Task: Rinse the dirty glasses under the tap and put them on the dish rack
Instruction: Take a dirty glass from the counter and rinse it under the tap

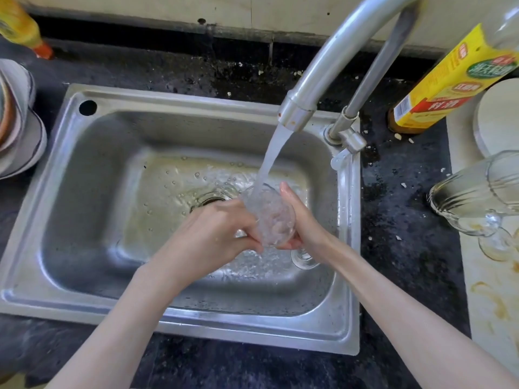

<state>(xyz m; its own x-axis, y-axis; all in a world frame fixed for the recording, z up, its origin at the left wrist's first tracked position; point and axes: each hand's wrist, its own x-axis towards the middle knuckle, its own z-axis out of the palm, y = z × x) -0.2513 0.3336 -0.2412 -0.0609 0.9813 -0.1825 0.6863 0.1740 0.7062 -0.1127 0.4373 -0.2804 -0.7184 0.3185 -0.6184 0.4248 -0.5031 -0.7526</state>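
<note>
A dark speckled stone counter [407, 197] runs round a steel sink [92, 169] set into it, the basin wet and stained yellowish near the drain [209, 199]. Pale crumbs lie scattered on the stone behind and right of the basin. Along the back, a black strip meets a cream wall [252, 12], grimy at the joint. At the far left stands a stack of bowls [16, 122], with a yellow bottle [22, 26] behind it. On the right, a bottle with a yellow label [446, 82] leans into view beside a round white board [497, 119], and a pale worktop [494, 290] shows brown smears. Soft daylight falls evenly over everything.
</note>
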